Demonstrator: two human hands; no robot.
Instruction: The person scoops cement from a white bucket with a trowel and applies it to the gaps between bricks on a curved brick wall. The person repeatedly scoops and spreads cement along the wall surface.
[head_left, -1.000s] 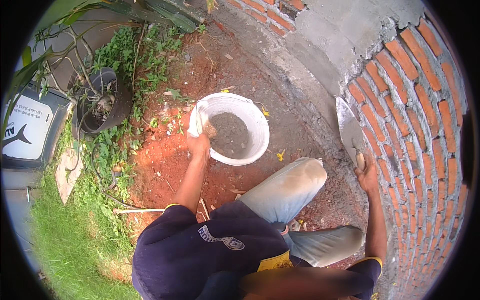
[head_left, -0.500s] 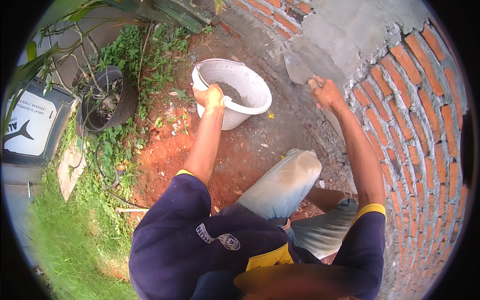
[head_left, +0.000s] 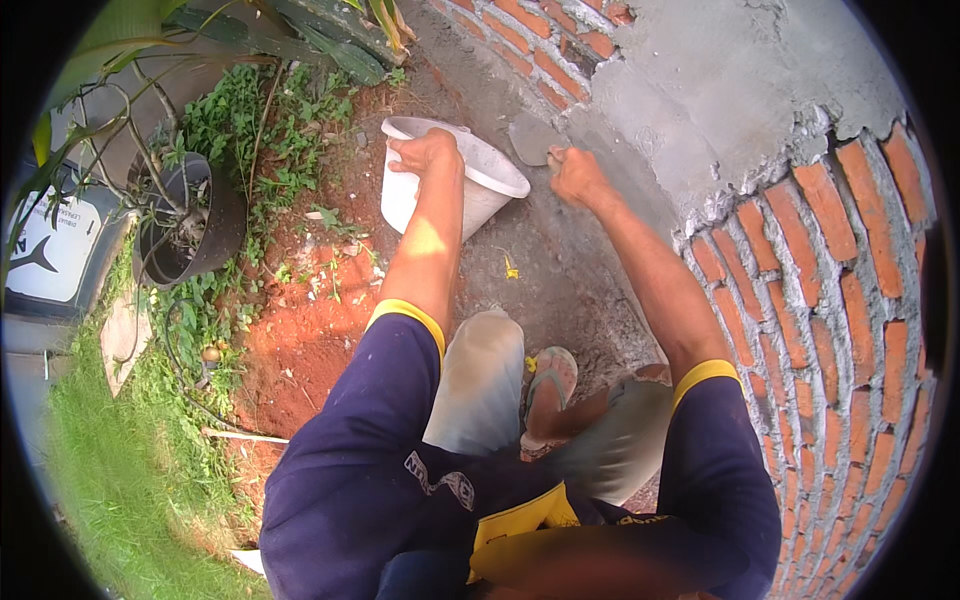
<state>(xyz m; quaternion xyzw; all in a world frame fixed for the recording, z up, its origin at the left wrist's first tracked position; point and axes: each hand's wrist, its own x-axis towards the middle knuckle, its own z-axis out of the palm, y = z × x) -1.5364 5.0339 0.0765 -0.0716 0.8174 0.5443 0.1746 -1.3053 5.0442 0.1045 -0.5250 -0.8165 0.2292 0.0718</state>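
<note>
My left hand (head_left: 428, 155) grips the near-left rim of a white plastic bucket (head_left: 408, 200). The bucket tilts to the right, its mouth facing the wall's foot, and its contents are mostly hidden from here. In my right hand (head_left: 580, 178) is the handle of a trowel (head_left: 533, 138). The trowel's grey blade points left, close to the bucket's far-right rim, in front of the plastered foot of the wall. I cannot tell whether blade and bucket touch.
A brick wall (head_left: 830, 215) curves along the right, partly covered with grey plaster (head_left: 690, 90). On the left are a potted plant in a black pot (head_left: 215, 215), weeds and grass (head_left: 130, 480). Red soil (head_left: 310, 350) lies before me; my sandalled foot (head_left: 550, 390) is below.
The bucket has tipped toward the wall, hiding the grey mortar seen in it before. My right hand has brought the trowel left, closer to the bucket. My left hand has shifted along the rim.
</note>
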